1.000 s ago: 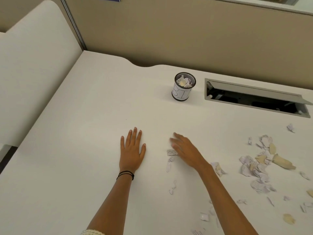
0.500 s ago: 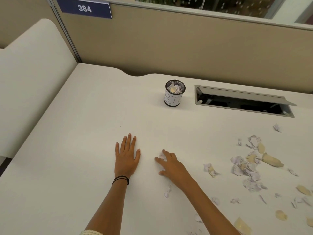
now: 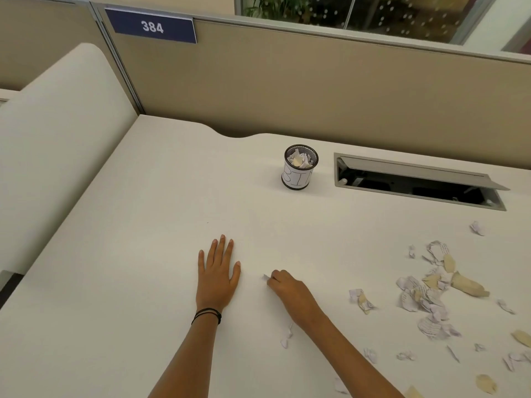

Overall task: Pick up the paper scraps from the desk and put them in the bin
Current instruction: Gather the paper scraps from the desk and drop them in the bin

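White desk (image 3: 143,225), paper scraps (image 3: 425,294) scattered over its right side. Left hand (image 3: 217,280) lies flat, fingers straight, nearly together. Right hand (image 3: 290,291), fingers curled, pinches one small white scrap (image 3: 265,277). Mesh bin (image 3: 300,168) at rear, holding scraps.

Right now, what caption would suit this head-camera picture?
Right hand pinches a paper scrap, left hand rests flat on the desk, bin stands beyond.

The right hand (image 3: 290,294) closes up: fingers that lay spread flat a moment ago are now curled in, pinching a paper scrap (image 3: 265,277) at their tips. Only its white corner pokes out ahead of the fingertips.
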{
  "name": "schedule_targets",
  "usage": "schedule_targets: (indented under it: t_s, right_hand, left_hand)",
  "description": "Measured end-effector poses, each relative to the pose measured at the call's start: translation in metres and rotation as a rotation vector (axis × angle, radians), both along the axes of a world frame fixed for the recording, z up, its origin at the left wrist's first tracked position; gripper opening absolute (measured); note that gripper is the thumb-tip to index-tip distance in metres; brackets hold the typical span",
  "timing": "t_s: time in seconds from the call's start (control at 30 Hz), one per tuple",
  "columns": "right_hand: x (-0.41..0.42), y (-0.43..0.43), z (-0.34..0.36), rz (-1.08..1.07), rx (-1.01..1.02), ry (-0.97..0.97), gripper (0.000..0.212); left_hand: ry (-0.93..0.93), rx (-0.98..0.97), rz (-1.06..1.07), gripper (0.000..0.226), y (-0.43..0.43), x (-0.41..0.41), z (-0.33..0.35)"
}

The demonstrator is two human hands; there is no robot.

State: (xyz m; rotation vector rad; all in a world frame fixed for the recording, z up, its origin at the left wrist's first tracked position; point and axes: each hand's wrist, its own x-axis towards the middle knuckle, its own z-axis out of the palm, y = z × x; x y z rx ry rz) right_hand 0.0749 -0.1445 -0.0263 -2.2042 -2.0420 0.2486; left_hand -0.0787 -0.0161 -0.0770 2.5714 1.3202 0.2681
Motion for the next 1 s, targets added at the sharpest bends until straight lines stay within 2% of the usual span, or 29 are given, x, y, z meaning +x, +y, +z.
schedule_targets:
  t_s: [0.03,0.13,0.2,0.23,0.33,0.43,0.53,0.63,0.87,1.0]
  right_hand:
    - [0.005,0.004,0.001,-0.060,0.066,0.131,0.021]
    - [0.028,0.026,0.010,-0.374,0.159,0.683,0.020]
    - [0.048,0.049,0.024,-0.622,0.263,0.929,0.011]
    - [0.058,0.062,0.033,-0.723,0.311,1.041,0.014]
    - [0.090,0.098,0.056,-0.904,0.446,1.298,0.016]
    - [0.119,0.129,0.069,-0.966,0.563,1.304,0.017]
    - [0.142,0.156,0.077,-0.983,0.653,1.132,0.013]
    - [0.155,0.176,0.085,-0.974,0.642,0.976,0.017]
    - [0.165,0.191,0.091,-0.914,0.534,1.007,0.043]
    - [0.163,0.173,0.099,-0.837,0.546,1.086,0.056]
  left_hand:
    - [0.000,0.002,-0.001,0.058,0.000,0.000,0.000]
    - [-0.004,-0.001,-0.005,0.058,0.001,0.001,0.001]
    - [-0.007,-0.004,-0.006,0.057,0.000,0.002,0.001]
    - [-0.007,-0.005,-0.004,0.057,0.000,0.002,0.000]
    - [-0.005,-0.005,-0.003,0.057,0.000,0.000,0.000]
    - [-0.001,-0.008,-0.002,0.057,0.000,0.000,0.000]
    - [0.000,-0.010,-0.003,0.057,0.000,0.001,0.001]
    - [-0.005,-0.007,-0.003,0.057,0.000,0.000,0.002]
    - [0.010,-0.011,-0.001,0.057,0.000,0.000,0.002]
    - [0.018,-0.014,-0.002,0.057,-0.001,0.000,0.003]
